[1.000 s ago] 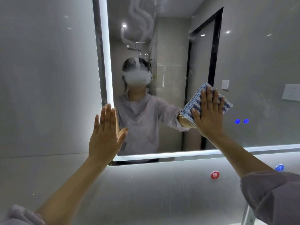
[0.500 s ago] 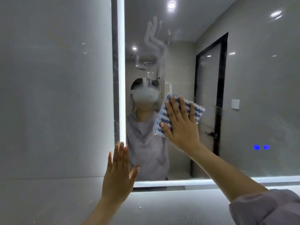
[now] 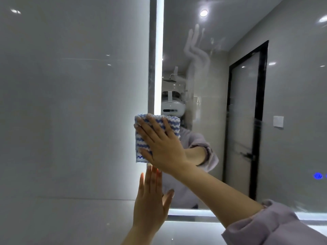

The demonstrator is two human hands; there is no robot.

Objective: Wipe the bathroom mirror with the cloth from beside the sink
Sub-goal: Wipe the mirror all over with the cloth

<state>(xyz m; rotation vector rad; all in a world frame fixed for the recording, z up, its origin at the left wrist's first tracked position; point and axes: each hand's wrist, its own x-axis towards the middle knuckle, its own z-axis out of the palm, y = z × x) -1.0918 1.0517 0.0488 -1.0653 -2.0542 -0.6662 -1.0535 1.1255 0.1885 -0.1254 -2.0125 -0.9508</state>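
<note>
The bathroom mirror [image 3: 292, 112] fills the right half of the view, lit along its left and bottom edges. A folded blue-and-white striped cloth [image 3: 141, 149] lies flat on the mirror's left edge. My right hand [image 3: 161, 144] presses it there with straight, spread fingers. Below it, my left hand [image 3: 152, 204] rests flat with straight fingers on the mirror's lower left corner and the wall beside it. White smear streaks [image 3: 196, 55] mark the glass above the cloth.
A grey tiled wall [image 3: 70, 112] covers the left half. Blue touch buttons [image 3: 318, 175] glow at the mirror's lower right. The reflection shows a person with a headset, a black-framed door and a wall switch.
My right hand has slid the cloth leftward across the mirror, from right of the door's reflection to the lit left edge. The left hand has stayed at the corner.
</note>
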